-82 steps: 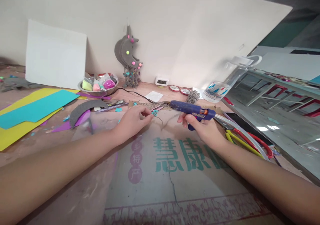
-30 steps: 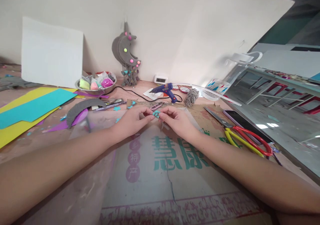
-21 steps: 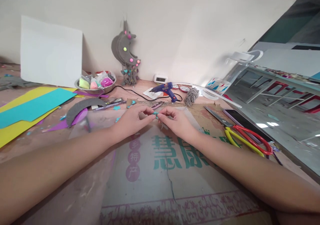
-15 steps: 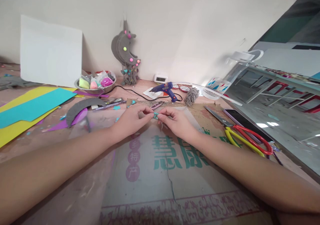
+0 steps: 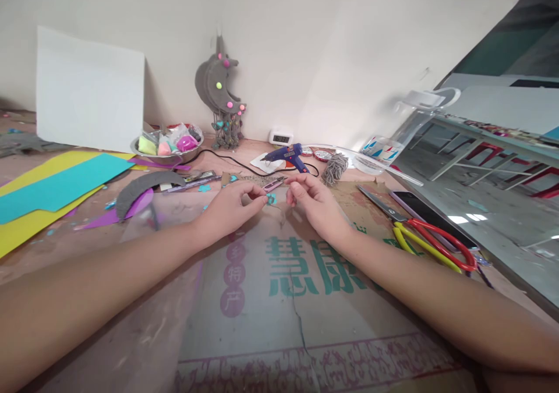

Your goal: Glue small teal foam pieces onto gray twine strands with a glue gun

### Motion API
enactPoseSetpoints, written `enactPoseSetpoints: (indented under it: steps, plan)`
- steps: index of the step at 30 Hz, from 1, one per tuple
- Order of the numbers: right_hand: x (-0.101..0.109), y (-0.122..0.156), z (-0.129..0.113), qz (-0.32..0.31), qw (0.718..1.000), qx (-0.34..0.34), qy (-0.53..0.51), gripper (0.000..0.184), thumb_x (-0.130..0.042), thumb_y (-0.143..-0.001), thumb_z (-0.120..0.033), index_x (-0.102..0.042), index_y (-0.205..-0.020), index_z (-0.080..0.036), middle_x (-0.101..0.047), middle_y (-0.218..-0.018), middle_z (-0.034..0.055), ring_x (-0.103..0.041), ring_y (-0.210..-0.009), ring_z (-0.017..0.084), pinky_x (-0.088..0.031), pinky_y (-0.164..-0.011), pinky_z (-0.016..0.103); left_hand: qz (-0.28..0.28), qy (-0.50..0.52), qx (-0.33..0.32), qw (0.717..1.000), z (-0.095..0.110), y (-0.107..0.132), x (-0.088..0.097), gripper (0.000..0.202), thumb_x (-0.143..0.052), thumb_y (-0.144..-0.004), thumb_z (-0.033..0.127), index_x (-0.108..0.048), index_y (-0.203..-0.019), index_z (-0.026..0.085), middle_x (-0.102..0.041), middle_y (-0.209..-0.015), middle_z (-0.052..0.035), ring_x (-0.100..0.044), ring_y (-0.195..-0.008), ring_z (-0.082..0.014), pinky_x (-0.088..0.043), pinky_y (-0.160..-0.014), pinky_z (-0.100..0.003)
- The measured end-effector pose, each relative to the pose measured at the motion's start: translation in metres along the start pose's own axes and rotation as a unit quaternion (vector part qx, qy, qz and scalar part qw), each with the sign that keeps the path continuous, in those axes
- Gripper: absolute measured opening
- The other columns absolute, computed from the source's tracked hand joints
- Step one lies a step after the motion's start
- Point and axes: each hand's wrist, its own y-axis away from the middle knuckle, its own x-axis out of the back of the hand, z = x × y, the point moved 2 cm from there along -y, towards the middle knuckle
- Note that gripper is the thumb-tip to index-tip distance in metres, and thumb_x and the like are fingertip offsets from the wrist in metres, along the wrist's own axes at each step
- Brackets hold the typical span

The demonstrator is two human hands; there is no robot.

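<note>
My left hand [image 5: 236,208] pinches the small teal piece [image 5: 271,198], holding it above the printed cardboard [image 5: 371,323]. My right hand [image 5: 319,206], just beside it, is released and loosely curled (nothing in it that I can make out). The step, I judge, is steadying this piece; the next move calls for a light, careful touch. The glue gun [image 5: 287,155] rests behind on the table [image 5: 251,147].

The light's soft in here, shading the wall [image 5: 305,61] beside the white board [image 5: 90,90], with glare on the floor [image 5: 515,230].
</note>
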Motion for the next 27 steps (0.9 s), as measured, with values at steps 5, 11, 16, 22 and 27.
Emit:
enactPoseSetpoints:
  steps: [5, 11, 16, 22, 27]
  plan:
    - [-0.0032, -0.0002, 0.0047, -0.031, 0.999, 0.024, -0.016, 0.015, -0.048, -0.085, -0.031, -0.052, -0.094, -0.019, -0.051, -0.067, -0.0022, -0.049, -0.063, 0.011, -0.041, -0.063, 0.026, 0.002, -0.001, 0.003, 1.000, -0.0016, -0.0008, -0.0005, 0.025, -0.045, -0.082, 0.037, -0.062, -0.081, 0.019, -0.064, -0.084, -0.0012, -0.056, -0.078, -0.0163, -0.043, -0.072, -0.027]
    - [-0.0036, 0.0018, 0.0011, -0.052, 0.998, 0.026, -0.008, 0.014, -0.046, -0.086, -0.029, -0.052, -0.095, -0.020, -0.051, -0.063, -0.0028, -0.048, -0.061, 0.011, -0.039, -0.062, 0.026, 0.003, -0.006, -0.006, 1.000, -0.0017, -0.0011, -0.0009, 0.023, -0.045, -0.082, 0.036, -0.060, -0.078, 0.019, -0.063, -0.082, -0.0001, -0.056, -0.078, -0.0155, -0.042, -0.073, -0.026]
    - [-0.0030, 0.0026, -0.0016, -0.062, 0.997, 0.022, 0.029, 0.022, -0.041, -0.089, -0.035, -0.052, -0.080, -0.018, -0.050, -0.065, -0.0018, -0.046, -0.061, 0.011, -0.038, -0.062, 0.025, 0.000, -0.005, 0.005, 1.000, -0.0001, -0.0003, -0.0002, 0.024, -0.045, -0.082, 0.037, -0.061, -0.080, 0.019, -0.063, -0.084, -0.0003, -0.056, -0.078, -0.0155, -0.042, -0.071, -0.026]
    - [-0.0033, 0.0025, -0.0021, -0.059, 0.996, 0.021, 0.069, 0.020, -0.043, -0.087, -0.030, -0.051, -0.074, -0.018, -0.050, -0.067, -0.0012, -0.046, -0.064, 0.011, -0.038, -0.064, 0.026, 0.001, -0.006, 0.000, 1.000, -0.0004, -0.0002, -0.0004, 0.023, -0.046, -0.082, 0.036, -0.062, -0.082, 0.019, -0.064, -0.085, -0.0013, -0.057, -0.079, -0.0165, -0.043, -0.075, -0.027]
    - [-0.0061, 0.0025, 0.0015, -0.058, 0.998, 0.005, 0.035, 0.011, -0.048, -0.083, -0.028, -0.053, -0.081, -0.019, -0.053, -0.072, -0.0010, -0.050, -0.067, 0.012, -0.041, -0.065, 0.026, 0.001, -0.010, -0.002, 1.000, -0.0005, -0.0007, -0.0001, 0.025, -0.045, -0.081, 0.036, -0.062, -0.083, 0.019, -0.065, -0.084, -0.0017, -0.057, -0.079, -0.0169, -0.043, -0.074, -0.027]
